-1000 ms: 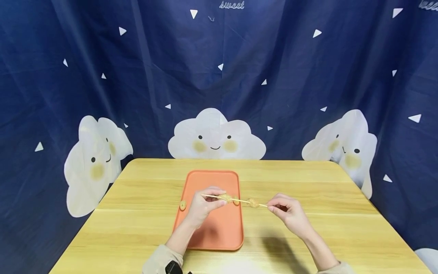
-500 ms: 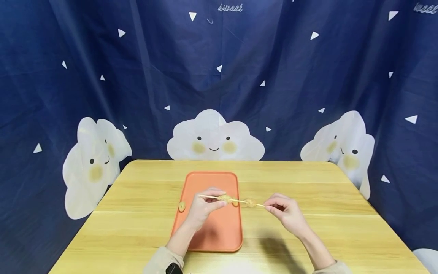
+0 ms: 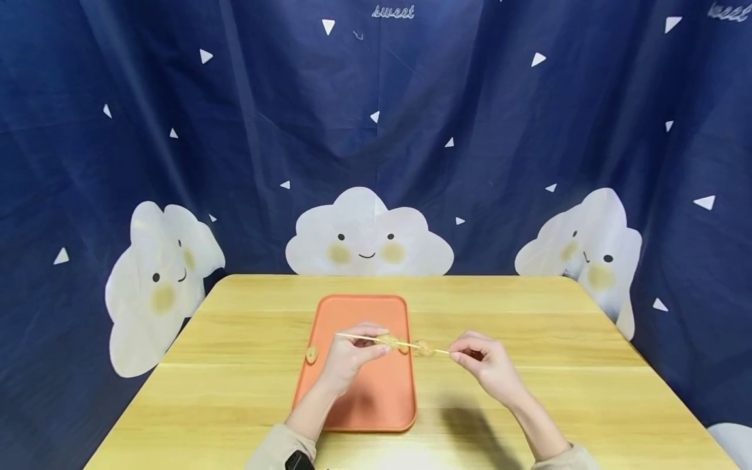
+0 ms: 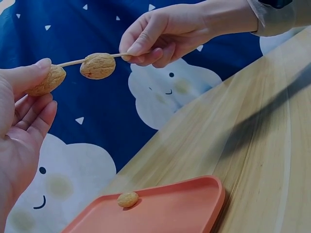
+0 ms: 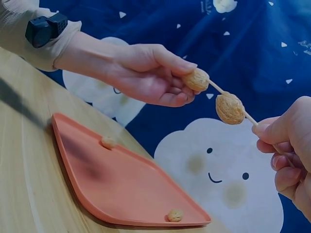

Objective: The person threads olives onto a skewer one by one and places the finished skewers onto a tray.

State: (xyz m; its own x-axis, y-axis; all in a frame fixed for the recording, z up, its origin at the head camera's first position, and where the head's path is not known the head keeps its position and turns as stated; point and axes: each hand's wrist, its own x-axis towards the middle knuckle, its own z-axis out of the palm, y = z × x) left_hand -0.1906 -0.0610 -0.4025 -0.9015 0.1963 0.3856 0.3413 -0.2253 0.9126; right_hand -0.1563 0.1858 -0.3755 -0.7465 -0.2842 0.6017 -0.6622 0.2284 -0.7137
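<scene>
In the head view my left hand (image 3: 346,359) pinches a tan, wrinkled oval ball (image 4: 47,81) between thumb and fingers, over the orange tray. A thin wooden skewer (image 3: 352,337) passes through this ball, and its far tip sticks out on the left. Farther right along the skewer is a second tan ball (image 5: 230,108), in the stretch between the hands, touched by neither. My right hand (image 3: 490,365) grips the skewer's right end with thumb and fingertips. Both balls are clear of the tray and table.
Below the left hand lies the orange tray (image 3: 376,398) on a wooden table (image 3: 499,320). One loose tan ball (image 3: 311,354) sits at its left edge, another (image 3: 403,350) at its right edge. A dark blue cloud-print curtain (image 3: 493,170) hangs behind.
My right hand has moved left toward the left hand. The skewer has slid farther left through the pinched ball, bringing the second ball closer to it. The left hand stays nearly still.
</scene>
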